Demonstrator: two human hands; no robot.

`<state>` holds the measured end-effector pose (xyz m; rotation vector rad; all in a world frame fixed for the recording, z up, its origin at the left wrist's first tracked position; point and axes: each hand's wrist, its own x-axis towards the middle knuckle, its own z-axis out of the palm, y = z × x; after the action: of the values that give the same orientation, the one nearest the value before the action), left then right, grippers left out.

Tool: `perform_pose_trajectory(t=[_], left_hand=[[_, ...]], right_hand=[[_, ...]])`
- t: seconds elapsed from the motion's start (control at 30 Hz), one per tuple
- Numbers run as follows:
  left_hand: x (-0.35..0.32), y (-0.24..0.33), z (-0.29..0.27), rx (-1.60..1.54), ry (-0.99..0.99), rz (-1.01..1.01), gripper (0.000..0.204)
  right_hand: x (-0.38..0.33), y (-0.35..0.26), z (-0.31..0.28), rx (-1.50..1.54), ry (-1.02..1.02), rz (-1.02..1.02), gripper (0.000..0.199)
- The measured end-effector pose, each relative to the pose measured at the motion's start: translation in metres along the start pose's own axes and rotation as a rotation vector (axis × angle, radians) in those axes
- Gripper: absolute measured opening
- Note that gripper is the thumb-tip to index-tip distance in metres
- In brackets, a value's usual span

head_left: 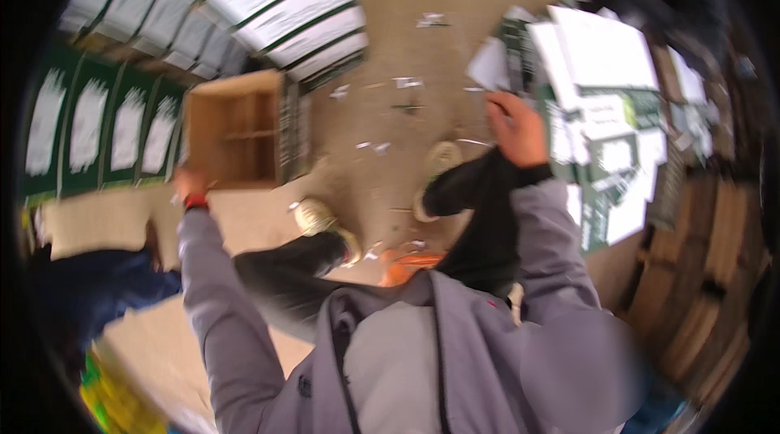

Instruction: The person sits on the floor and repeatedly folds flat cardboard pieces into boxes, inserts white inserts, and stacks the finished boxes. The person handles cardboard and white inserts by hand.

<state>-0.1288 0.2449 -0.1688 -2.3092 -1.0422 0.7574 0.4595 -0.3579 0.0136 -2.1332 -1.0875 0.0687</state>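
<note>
An open cardboard box [213,137] with an inner divider stands to the left, its brown inside turned toward me. My left hand [192,182] is at the box's near left corner, too blurred to show whether its fingers grip the edge. Over on the right, my right hand [520,133] is closed with curled fingers. A small dark shape shows at its thumb and forefinger, but I cannot make out what it is. Just beyond that hand lies a pile of green-and-white printed cartons [609,149] with white sheets [605,48] on top.
Rows of green cartons with white panels [284,7] stand at the far left. Paper scraps [406,83] litter the brown floor [390,36]. Wooden pallets or slats [691,271] are stacked at the right. Another person's dark blue sleeve [114,288] shows at the left, and an orange object [406,266] lies between my feet.
</note>
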Motion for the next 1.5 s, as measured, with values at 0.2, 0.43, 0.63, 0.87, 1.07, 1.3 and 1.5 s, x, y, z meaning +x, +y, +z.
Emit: perform_pose_trajectory(t=[0.2,0.43,0.63,0.87,1.07,1.3,1.5], left_hand=[[-0.040,0.116,-0.197,-1.128,0.500,0.134,0.072],[-0.044,0.243,-0.221,-1.128,0.322,0.117,0.083],[-0.026,0.211,-0.215,-1.101,0.222,0.126,0.071],[-0.106,0.226,-0.225,-1.133,0.645,-0.121,0.084],[-0.179,0.225,-0.285,-1.351,0.904,0.017,0.062],[-0.154,0.264,-0.264,-1.431,0.759,0.154,0.046],[-0.169,0.247,-0.315,-1.652,0.713,0.250,0.052]], right_hand=[[-0.010,0.102,-0.056,-0.476,0.384,0.247,0.052],[-0.061,0.212,-0.111,-0.788,0.265,0.817,0.111],[-0.080,0.231,-0.123,-0.995,-0.150,0.559,0.079],[-0.108,0.223,-0.167,-0.993,-0.307,0.452,0.056],[-0.149,0.146,-0.243,-1.162,0.271,-0.009,0.029],[-0.122,0.045,-0.399,-1.166,0.602,0.035,0.018],[-0.121,-0.089,-0.447,-0.613,0.518,-0.208,0.019]])
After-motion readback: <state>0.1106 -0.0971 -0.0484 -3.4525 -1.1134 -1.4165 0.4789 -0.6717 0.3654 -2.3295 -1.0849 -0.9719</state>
